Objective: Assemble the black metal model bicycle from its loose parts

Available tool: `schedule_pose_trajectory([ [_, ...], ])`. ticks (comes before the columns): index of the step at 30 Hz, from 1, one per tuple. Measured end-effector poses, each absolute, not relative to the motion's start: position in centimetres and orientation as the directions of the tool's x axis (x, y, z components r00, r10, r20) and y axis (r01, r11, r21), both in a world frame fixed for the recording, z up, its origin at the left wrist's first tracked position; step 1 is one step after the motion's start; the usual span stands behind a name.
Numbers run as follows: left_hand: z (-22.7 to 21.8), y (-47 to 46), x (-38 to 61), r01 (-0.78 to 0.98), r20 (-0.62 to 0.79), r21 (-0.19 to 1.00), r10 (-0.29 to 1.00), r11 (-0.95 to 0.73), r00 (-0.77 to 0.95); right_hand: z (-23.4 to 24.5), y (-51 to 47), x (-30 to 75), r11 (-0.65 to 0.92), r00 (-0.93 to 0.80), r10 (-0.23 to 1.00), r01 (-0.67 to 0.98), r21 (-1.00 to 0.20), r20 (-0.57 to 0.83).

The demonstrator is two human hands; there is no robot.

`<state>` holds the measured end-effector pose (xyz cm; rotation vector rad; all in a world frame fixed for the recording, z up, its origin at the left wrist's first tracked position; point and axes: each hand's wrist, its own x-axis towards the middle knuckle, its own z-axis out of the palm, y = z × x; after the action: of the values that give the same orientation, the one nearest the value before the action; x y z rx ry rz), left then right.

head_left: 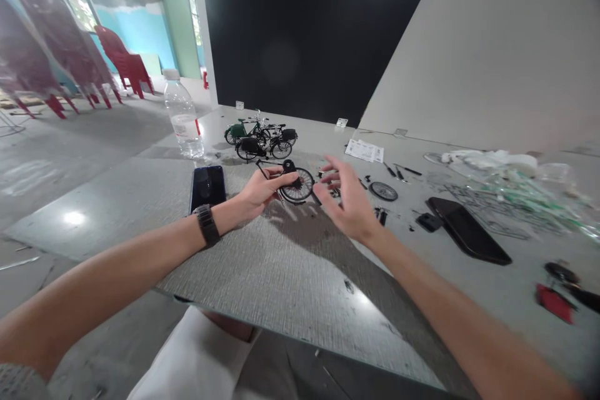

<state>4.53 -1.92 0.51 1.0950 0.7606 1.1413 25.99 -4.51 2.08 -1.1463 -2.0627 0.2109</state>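
Evidently the left hand [262, 192] is doing the holding: thumb and fingers are pinched on a partly built model bicycle [304, 186], a spoked wheel with dark frame pieces, held up over the near middle of the table [225, 281]. The right hand [349, 200] is just to its right, fingers spread and apparently holding nothing, though blur at the fingertips leaves me unable to tell whether they touch the wheel's edge.

Just beyond and right of that hand lie small dark parts, then a loose wheel [383, 191], flat on the table. Farther off are a few slim dark tools [400, 174] and some printed sheets [364, 150]. To the far left of the right hand, small model bicycles [265, 148] stand together, one of them green, and look complete. A bottle [184, 125] and a blue-black phone [207, 182] are at the left; on the right are a larger dark device [469, 231] and a heap of clear wrapping [539, 190].

I judge the step in hand to be mid-assembly: one wheel seems to be with the frame, while the loose wheel is not yet fitted. The next move would call for a steady left pinch, light enough not to bend thin spokes, and a precise right fingertip grip on whichever small part is needed, without brushing its neighbours away.
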Motion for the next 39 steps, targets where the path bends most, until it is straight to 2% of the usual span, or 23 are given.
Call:
schedule_pose_trajectory([
  [3,0.7,-2.1,4.7,-0.297,0.044,0.955,0.972,0.027,0.23,3.0,-3.2,28.2,0.557,-0.321,0.762,0.767,-0.318,0.562],
  [7,0.8,-2.4,4.7,-0.285,0.043,0.958,0.983,0.01,0.179,3.1,-1.8,30.4,0.535,-0.459,0.782,0.841,-0.077,0.423],
  [12,0.7,-2.4,4.6,-0.301,0.039,0.953,0.986,0.012,0.162,2.6,-1.0,31.2,0.511,-0.489,0.814,0.859,0.014,0.312],
  [17,0.9,-2.3,4.4,-0.312,0.026,0.95,0.995,0.005,0.095,2.6,-1.5,30.6,0.48,-0.465,0.835,0.877,0.022,0.295],
  [23,0.8,-1.8,3.9,-0.294,0.036,0.954,0.998,-0.047,-0.042,0.6,-2.7,27.0,0.604,-0.576,0.75,0.797,0.019,0.324],
  [33,1.1,-2.0,4.6,-0.282,0.02,0.959,0.999,-0.031,-0.042,-0.7,-1.7,25.8,0.618,-0.579,0.762,0.784,-0.06,0.289],
  [39,0.9,-1.7,4.4,-0.267,-0.021,0.964,0.999,0.008,-0.045,-0.3,-1.6,25.9,0.603,-0.565,0.774,0.795,-0.062,0.287],
])
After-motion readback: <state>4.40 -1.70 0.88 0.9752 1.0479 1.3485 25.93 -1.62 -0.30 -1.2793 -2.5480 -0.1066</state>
